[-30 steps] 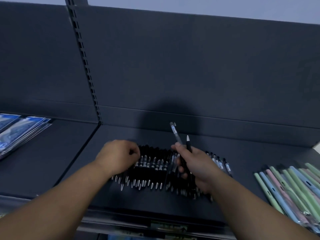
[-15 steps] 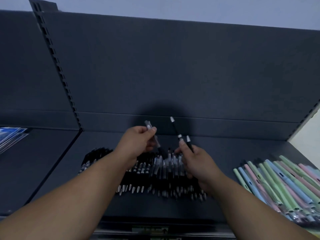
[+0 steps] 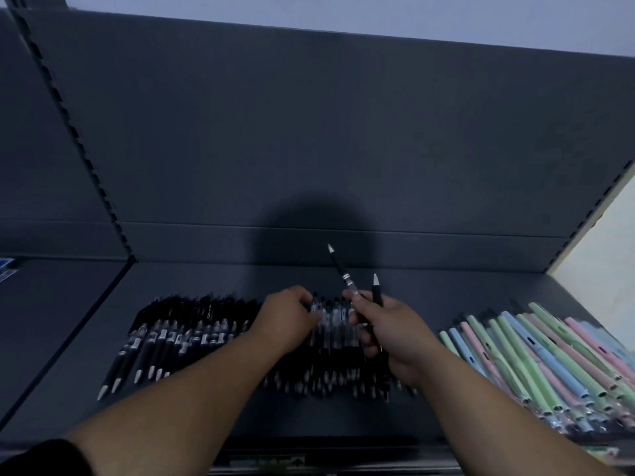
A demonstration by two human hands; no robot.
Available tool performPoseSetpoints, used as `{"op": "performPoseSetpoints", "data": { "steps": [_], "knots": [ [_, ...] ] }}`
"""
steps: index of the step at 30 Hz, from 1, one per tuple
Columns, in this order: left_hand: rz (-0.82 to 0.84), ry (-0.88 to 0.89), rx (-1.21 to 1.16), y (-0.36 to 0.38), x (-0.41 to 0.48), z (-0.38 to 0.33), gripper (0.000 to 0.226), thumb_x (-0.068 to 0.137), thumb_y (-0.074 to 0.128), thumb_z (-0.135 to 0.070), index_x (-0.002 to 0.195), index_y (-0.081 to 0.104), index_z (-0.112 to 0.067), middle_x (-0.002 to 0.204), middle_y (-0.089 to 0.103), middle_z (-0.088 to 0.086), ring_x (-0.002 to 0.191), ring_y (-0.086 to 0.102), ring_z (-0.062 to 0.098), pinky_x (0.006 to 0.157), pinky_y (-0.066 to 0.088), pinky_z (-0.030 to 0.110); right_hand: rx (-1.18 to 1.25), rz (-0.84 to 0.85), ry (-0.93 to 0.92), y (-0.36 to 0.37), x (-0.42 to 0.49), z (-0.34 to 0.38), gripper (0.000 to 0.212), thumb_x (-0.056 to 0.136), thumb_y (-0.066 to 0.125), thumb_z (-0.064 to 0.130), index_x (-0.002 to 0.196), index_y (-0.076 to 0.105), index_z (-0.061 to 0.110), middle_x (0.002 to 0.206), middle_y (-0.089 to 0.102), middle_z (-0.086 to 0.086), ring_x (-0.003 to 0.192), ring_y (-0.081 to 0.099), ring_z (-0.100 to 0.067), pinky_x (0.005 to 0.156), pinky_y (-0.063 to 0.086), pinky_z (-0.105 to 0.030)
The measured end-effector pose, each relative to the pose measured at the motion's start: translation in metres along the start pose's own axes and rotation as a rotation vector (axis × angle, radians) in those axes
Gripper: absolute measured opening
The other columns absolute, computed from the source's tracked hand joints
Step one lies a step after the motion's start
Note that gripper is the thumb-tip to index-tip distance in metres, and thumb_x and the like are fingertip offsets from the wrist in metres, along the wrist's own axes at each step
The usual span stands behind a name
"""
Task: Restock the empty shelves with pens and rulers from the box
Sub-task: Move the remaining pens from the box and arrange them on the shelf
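- Head view: right hand (image 3: 395,331) grips two black pens (image 3: 347,280), tips up and away.
- Left hand (image 3: 285,317) curls onto shelf pens (image 3: 178,334) lying front-to-back; grip unclear, labels unreadable.

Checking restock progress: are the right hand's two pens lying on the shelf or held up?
Held up. The right hand grips both pens, tips pointing up, above the shelved row.

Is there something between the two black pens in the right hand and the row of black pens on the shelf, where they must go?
Only the left hand: it lies over the row just left of the right hand, covering that stretch. Nothing else visible blocks the two pens.
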State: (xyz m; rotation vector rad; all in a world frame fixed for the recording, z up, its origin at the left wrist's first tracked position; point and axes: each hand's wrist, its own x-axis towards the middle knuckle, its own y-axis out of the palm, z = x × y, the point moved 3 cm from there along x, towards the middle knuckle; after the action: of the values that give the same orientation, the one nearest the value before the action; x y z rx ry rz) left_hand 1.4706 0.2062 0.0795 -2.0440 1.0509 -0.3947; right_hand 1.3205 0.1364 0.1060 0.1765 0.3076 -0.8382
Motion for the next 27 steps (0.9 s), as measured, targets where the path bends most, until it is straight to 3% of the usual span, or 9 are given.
{"op": "performPoseSetpoints", "data": {
  "steps": [2, 5, 8, 11, 14, 19, 22, 24, 27],
  "knots": [
    [-0.122, 0.081, -0.053, -0.01, -0.004, -0.005, 0.035, 0.092, 0.061, -0.027, 0.126, 0.056, -0.019, 0.104, 0.056, -0.004, 0.096, 0.057, 0.012, 0.078, 0.041, 0.018, -0.041, 0.009, -0.011, -0.002, 0.0, 0.0, 0.017, 0.1, 0.052, 0.027, 0.11, 0.064, 0.018, 0.065, 0.055, 0.005, 0.047, 0.036, -0.008, 0.043, 0.027, -0.022],
    [-0.403, 0.466, 0.142, -0.033, -0.013, -0.021, 0.054, 0.088, 0.065, -0.017, 0.139, 0.047, -0.022, 0.132, 0.047, -0.001, 0.119, 0.047, 0.018, 0.098, 0.037, 0.025, -0.185, 0.063, -0.027, -0.002, -0.001, 0.007, 0.02, 0.1, 0.052, 0.029, 0.106, 0.064, 0.015, 0.069, 0.053, 0.002, 0.042, 0.033, -0.006, 0.042, 0.027, -0.021],
    [-0.354, 0.737, 0.463, -0.043, -0.014, -0.033, 0.044, 0.087, 0.065, -0.023, 0.13, 0.058, -0.022, 0.132, 0.057, -0.002, 0.126, 0.05, 0.02, 0.114, 0.022, 0.037, -0.278, 0.184, -0.023, 0.007, -0.002, 0.018, 0.02, 0.101, 0.05, 0.031, 0.097, 0.063, 0.017, 0.07, 0.053, 0.001, 0.041, 0.031, -0.006, 0.039, 0.027, -0.018],
    [-0.176, 0.648, 0.493, -0.052, -0.012, -0.025, 0.03, 0.097, 0.045, -0.032, 0.122, 0.061, -0.026, 0.121, 0.062, -0.006, 0.119, 0.052, 0.013, 0.114, 0.012, 0.027, -0.229, 0.16, -0.023, 0.019, -0.001, 0.029, 0.031, 0.1, 0.047, 0.045, 0.107, 0.061, 0.018, 0.076, 0.051, -0.001, 0.047, 0.034, -0.008, 0.04, 0.028, -0.02],
    [-0.156, 0.481, 0.442, -0.066, -0.02, -0.001, 0.028, 0.1, 0.045, -0.034, 0.124, 0.058, -0.026, 0.118, 0.065, -0.003, 0.11, 0.057, 0.017, 0.1, 0.034, 0.028, -0.316, -0.024, -0.101, 0.025, 0.004, 0.038, 0.036, 0.1, 0.038, 0.052, 0.105, 0.056, 0.021, 0.088, 0.055, -0.001, 0.06, 0.043, -0.013, 0.05, 0.037, -0.027],
    [-0.164, 0.052, 0.025, -0.097, -0.041, 0.05, 0.018, 0.098, 0.05, -0.03, 0.111, 0.061, -0.025, 0.091, 0.071, 0.0, 0.079, 0.066, 0.018, 0.07, 0.054, 0.031, -0.524, -0.152, -0.395, 0.054, 0.003, 0.057, 0.044, 0.102, 0.031, 0.049, 0.091, 0.062, 0.02, 0.076, 0.057, 0.001, 0.071, 0.055, -0.012, 0.061, 0.04, -0.025],
    [-0.221, -0.169, -0.293, -0.117, -0.053, 0.082, 0.014, 0.095, 0.057, -0.027, 0.091, 0.067, -0.017, 0.085, 0.071, -0.002, 0.067, 0.062, 0.013, 0.057, 0.049, 0.019, -0.547, -0.106, -0.523, 0.085, 0.003, 0.053, 0.023, 0.1, 0.048, 0.04, 0.086, 0.062, 0.027, 0.077, 0.065, 0.006, 0.071, 0.06, -0.009, 0.065, 0.047, -0.025],
    [-0.255, -0.285, -0.408, -0.127, -0.062, 0.102, 0.018, 0.093, 0.061, -0.03, 0.087, 0.067, -0.014, 0.083, 0.067, -0.003, 0.069, 0.056, 0.008, 0.062, 0.044, 0.017, -0.626, -0.042, -0.573, 0.107, 0.005, 0.038, 0.013, 0.097, 0.056, 0.034, 0.087, 0.063, 0.032, 0.086, 0.068, 0.005, 0.078, 0.062, -0.01, 0.072, 0.05, -0.023],
    [-0.278, -0.375, -0.423, -0.137, -0.074, 0.127, 0.019, 0.091, 0.065, -0.033, 0.091, 0.068, -0.014, 0.09, 0.064, -0.002, 0.084, 0.056, 0.011, 0.08, 0.039, 0.022, -0.756, 0.025, -0.633, 0.132, 0.002, 0.017, 0.016, 0.097, 0.057, 0.031, 0.108, 0.069, 0.031, 0.098, 0.059, 0.007, 0.085, 0.054, -0.005, 0.07, 0.035, 0.001]
  ]
}}
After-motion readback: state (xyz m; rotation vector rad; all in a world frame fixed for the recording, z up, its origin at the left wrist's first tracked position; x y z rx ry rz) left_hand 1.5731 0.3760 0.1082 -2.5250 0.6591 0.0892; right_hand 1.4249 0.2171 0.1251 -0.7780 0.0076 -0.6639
